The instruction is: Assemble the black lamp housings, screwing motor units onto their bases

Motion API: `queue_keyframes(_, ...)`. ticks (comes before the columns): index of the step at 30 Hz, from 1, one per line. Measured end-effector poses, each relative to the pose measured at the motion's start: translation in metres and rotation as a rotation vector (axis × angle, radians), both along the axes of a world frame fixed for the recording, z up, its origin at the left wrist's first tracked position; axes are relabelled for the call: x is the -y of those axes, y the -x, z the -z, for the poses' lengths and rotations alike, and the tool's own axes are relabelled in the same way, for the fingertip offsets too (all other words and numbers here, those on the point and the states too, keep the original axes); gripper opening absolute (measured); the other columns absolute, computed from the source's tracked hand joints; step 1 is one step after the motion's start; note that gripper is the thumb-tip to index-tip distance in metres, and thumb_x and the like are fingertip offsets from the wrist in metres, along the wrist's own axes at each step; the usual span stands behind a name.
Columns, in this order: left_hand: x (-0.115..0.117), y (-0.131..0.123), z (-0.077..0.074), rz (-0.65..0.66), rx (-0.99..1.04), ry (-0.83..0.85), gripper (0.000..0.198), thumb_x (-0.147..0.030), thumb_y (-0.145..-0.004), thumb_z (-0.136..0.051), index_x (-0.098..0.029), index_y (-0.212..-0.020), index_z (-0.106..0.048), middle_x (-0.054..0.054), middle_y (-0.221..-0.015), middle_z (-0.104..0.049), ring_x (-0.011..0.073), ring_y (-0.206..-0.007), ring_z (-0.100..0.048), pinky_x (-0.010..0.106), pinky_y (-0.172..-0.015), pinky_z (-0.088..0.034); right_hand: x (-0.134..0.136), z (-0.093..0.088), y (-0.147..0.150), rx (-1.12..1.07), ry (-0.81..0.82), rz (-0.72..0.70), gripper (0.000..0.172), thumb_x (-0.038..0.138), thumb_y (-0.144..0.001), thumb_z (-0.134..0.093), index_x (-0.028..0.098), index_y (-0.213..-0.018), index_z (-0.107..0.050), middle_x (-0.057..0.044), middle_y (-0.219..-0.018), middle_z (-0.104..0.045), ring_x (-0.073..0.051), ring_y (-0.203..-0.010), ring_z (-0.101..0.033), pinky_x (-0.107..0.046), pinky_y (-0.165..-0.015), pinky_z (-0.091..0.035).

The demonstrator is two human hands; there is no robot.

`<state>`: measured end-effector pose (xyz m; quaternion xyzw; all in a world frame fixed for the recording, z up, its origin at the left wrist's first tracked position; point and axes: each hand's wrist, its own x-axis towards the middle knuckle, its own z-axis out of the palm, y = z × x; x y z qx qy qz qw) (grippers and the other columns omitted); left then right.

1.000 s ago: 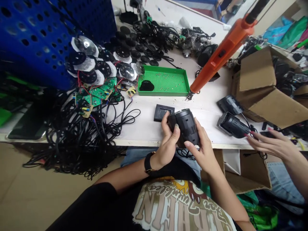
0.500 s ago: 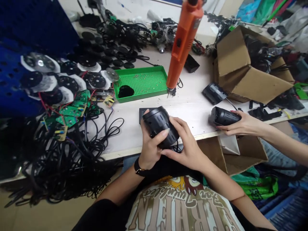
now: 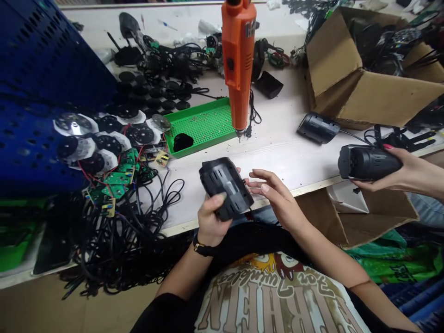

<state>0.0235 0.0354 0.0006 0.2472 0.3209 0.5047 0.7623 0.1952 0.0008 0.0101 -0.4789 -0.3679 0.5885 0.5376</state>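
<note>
A black slotted plastic housing (image 3: 227, 185) is tilted above the front edge of the bench, a cable hanging from its lower end. My left hand (image 3: 213, 219) wraps round its left and lower side, thumb on the near face. Just right of the housing, my right hand (image 3: 275, 194) has its fingers stretched out; the fingertips reach the housing's right side, and I cannot tell whether they touch it. Above hangs an orange electric screwdriver (image 3: 238, 69), its bit pointing down. Behind the housing lies a green tray (image 3: 204, 122) with small screws and a black round piece.
Another person's hand (image 3: 405, 169) holds a similar black housing (image 3: 364, 162) at the right. One more housing (image 3: 319, 128) lies near an open cardboard box (image 3: 381, 97). Tangled cables (image 3: 132, 231) and green circuit boards (image 3: 120, 180) crowd the left, beside a blue perforated panel (image 3: 45, 92).
My right hand has let go its grip on the housing and moved right, fingers opening. The housing has turned in my left hand. The other person's hand has moved right with its housing.
</note>
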Motion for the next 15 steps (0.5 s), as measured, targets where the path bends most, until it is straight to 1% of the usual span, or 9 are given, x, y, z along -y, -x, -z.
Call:
queue_keyframes(1,0.004,0.001,0.004,-0.006,-0.073,-0.098,0.072,-0.038,-0.071,-0.081,-0.021,-0.138,-0.061,0.014,-0.146,-0.063,0.0381,-0.123,-0.068,0.054,-0.105,-0.058,0.0,-0.002,0.0,-0.016,-0.017,-0.015,0.044,0.053,-0.097,-0.068,0.03,-0.134,-0.063,-0.006,-0.148,-0.062,-0.026,-0.129,-0.064,-0.046,-0.114,-0.05)
queue_keyframes(3,0.011,0.003,0.01,-0.028,-0.268,-0.371,0.086,-0.031,-0.066,-0.087,-0.024,-0.145,-0.055,0.015,-0.151,-0.058,0.0395,-0.131,-0.062,0.057,-0.112,-0.052,0.0,-0.008,0.0,-0.02,-0.082,-0.076,0.051,0.06,-0.097,-0.065,0.03,-0.139,-0.061,-0.006,-0.148,-0.062,-0.026,-0.131,-0.063,-0.046,-0.114,-0.051)
queue_keyframes(5,0.017,0.002,0.013,-0.056,-0.448,-0.666,0.099,-0.025,-0.061,-0.091,-0.025,-0.151,-0.048,0.015,-0.149,-0.058,0.0383,-0.135,-0.06,0.058,-0.118,-0.047,0.0,-0.015,0.001,0.026,-0.185,-0.13,0.06,0.069,-0.096,-0.06,0.031,-0.142,-0.061,-0.006,-0.149,-0.061,-0.027,-0.135,-0.06,-0.047,-0.117,-0.049)
queue_keyframes(6,0.02,0.0,0.013,-0.073,-0.51,-0.784,0.104,-0.023,-0.06,-0.091,-0.026,-0.153,-0.045,0.014,-0.146,-0.059,0.0372,-0.134,-0.06,0.057,-0.119,-0.046,0.0,-0.019,0.002,0.069,-0.24,-0.137,0.063,0.074,-0.096,-0.055,0.032,-0.142,-0.063,-0.006,-0.149,-0.061,-0.028,-0.137,-0.058,-0.048,-0.12,-0.047)
queue_keyframes(7,0.023,-0.003,0.013,-0.09,-0.551,-0.868,0.107,-0.022,-0.06,-0.091,-0.027,-0.156,-0.042,0.014,-0.143,-0.06,0.0359,-0.132,-0.062,0.056,-0.117,-0.048,0.001,-0.023,0.003,0.119,-0.289,-0.128,0.064,0.077,-0.097,-0.049,0.033,-0.139,-0.066,-0.005,-0.149,-0.062,-0.028,-0.14,-0.056,-0.048,-0.123,-0.044)
queue_keyframes(9,0.028,-0.01,0.011,-0.133,-0.596,-0.947,0.107,-0.022,-0.064,-0.089,-0.03,-0.158,-0.037,0.013,-0.142,-0.059,0.0332,-0.126,-0.065,0.054,-0.109,-0.055,0.002,-0.03,0.006,0.201,-0.347,-0.089,0.067,0.08,-0.098,-0.037,0.034,-0.132,-0.071,-0.003,-0.144,-0.066,-0.027,-0.141,-0.056,-0.049,-0.125,-0.041)
queue_keyframes(10,0.031,-0.013,0.012,-0.157,-0.611,-0.96,0.107,-0.022,-0.066,-0.088,-0.031,-0.159,-0.036,0.013,-0.142,-0.058,0.0326,-0.124,-0.066,0.052,-0.106,-0.057,0.003,-0.032,0.008,0.217,-0.354,-0.069,0.069,0.081,-0.098,-0.033,0.034,-0.128,-0.073,-0.004,-0.139,-0.069,-0.027,-0.138,-0.058,-0.049,-0.124,-0.042)
queue_keyframes(13,0.039,-0.02,0.018,-0.209,-0.643,-0.957,0.109,-0.023,-0.066,-0.086,-0.032,-0.161,-0.032,0.013,-0.145,-0.054,0.0324,-0.122,-0.066,0.051,-0.101,-0.059,0.003,-0.036,0.011,0.194,-0.332,-0.061,0.073,0.083,-0.097,-0.031,0.03,-0.117,-0.077,-0.006,-0.125,-0.075,-0.028,-0.124,-0.067,-0.048,-0.113,-0.052)
queue_keyframes(15,0.045,-0.022,0.024,-0.226,-0.675,-0.938,0.112,-0.023,-0.065,-0.085,-0.032,-0.162,-0.029,0.012,-0.146,-0.052,0.0329,-0.123,-0.065,0.053,-0.102,-0.058,0.003,-0.036,0.01,0.17,-0.324,-0.079,0.071,0.08,-0.099,-0.033,0.028,-0.112,-0.078,-0.007,-0.119,-0.076,-0.028,-0.117,-0.07,-0.048,-0.107,-0.055)
